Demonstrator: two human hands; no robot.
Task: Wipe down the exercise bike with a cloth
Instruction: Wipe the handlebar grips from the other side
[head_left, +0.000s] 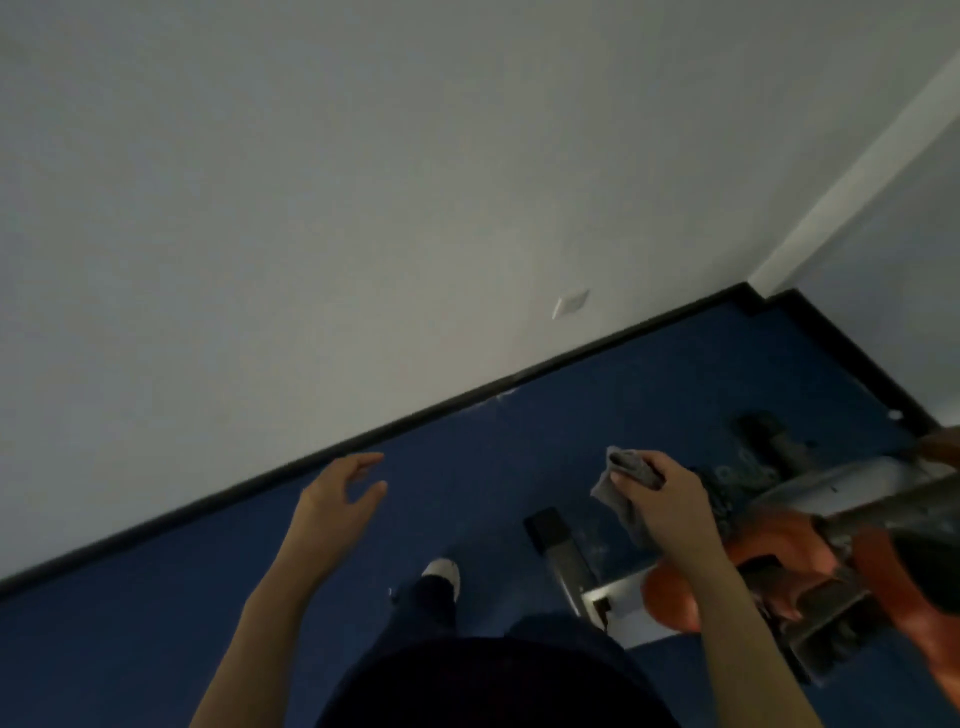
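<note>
The exercise bike (852, 525), grey and orange, fills the lower right of the head view and is partly cut off by the frame edge. My right hand (670, 499) is shut on a grey cloth (621, 488), held just left of the bike's frame, above the floor. The cloth hangs down from my fingers. My left hand (337, 493) is open with fingers spread, held in the air over the blue floor, well to the left of the bike and holding nothing.
A white wall (363, 182) with a black skirting board (415, 421) runs diagonally behind. Blue floor (156, 597) lies below. The bike's base bar (561, 556) rests on the floor near my foot in a white-toed shoe (441, 574). A wall corner (753, 291) is at the right.
</note>
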